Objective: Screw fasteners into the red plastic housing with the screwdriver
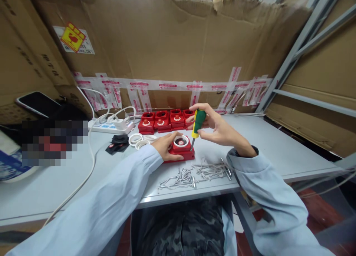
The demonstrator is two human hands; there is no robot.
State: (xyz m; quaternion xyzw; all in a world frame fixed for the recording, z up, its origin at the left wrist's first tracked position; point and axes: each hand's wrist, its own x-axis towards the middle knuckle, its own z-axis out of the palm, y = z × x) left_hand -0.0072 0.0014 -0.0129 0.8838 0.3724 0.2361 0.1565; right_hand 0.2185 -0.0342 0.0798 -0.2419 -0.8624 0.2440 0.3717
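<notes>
My right hand (215,126) grips a screwdriver (199,120) by its green and yellow handle. The screwdriver stands nearly upright, its tip at the right corner of a red housing (188,154). A white ring (181,141) with a dark round centre sits on top of that housing. With fingers wrapped over its left side, my left hand (166,145) holds the housing on the table. Loose screws (183,177) lie in front of it, and a tangle of thin metal pieces and white cord (213,170) lies beside them.
Several similar red housings (162,121) stand in a row at the back. White rings (135,139) and black pieces (118,144) lie to the left. Behind them is a power strip (111,126) with cables. A phone (39,103) rests far left; cardboard (172,44) walls the back.
</notes>
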